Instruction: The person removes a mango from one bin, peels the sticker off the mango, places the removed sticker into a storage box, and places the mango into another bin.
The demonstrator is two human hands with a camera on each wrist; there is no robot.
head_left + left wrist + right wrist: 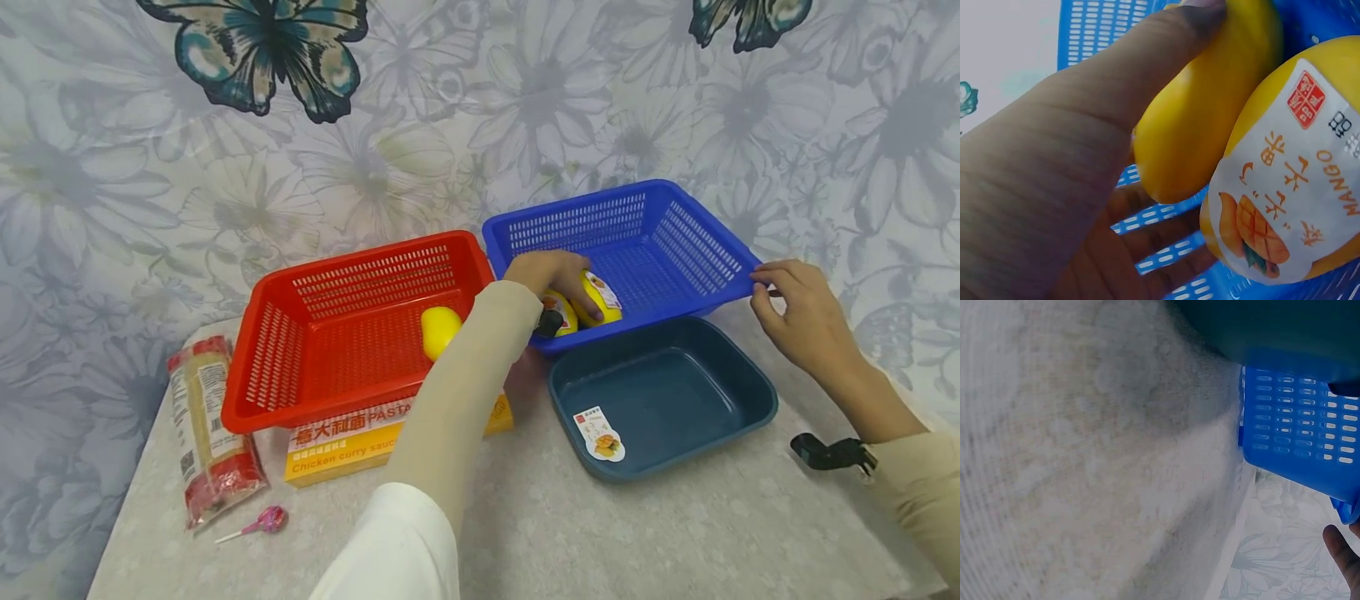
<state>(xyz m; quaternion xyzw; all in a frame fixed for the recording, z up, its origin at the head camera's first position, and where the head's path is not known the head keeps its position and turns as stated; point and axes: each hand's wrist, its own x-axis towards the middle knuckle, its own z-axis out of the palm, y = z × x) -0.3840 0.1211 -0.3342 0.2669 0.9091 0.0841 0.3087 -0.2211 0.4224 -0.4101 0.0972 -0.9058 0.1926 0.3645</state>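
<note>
Inside the blue basket [622, 271], my left hand [551, 273] holds a yellow mango [609, 302], its thumb across the fruit and its fingers on the far side. Beside it lies a second mango [562, 312]; the left wrist view shows the white printed label [1294, 181] on this nearer fruit. My right hand [802, 312] grips the blue basket's right front corner by the rim, only partly seen in the right wrist view. Another yellow fruit [440, 332] sits in the red basket [352, 279], partly hidden by my left sleeve.
A dark teal tray [667, 408] with a sticker stands in front of the blue basket. The red basket overlaps a yellow pasta box [337, 462]. At the left lie a red-ended noodle packet [210, 425] and a lollipop [272, 519]. A patterned wall backs the table.
</note>
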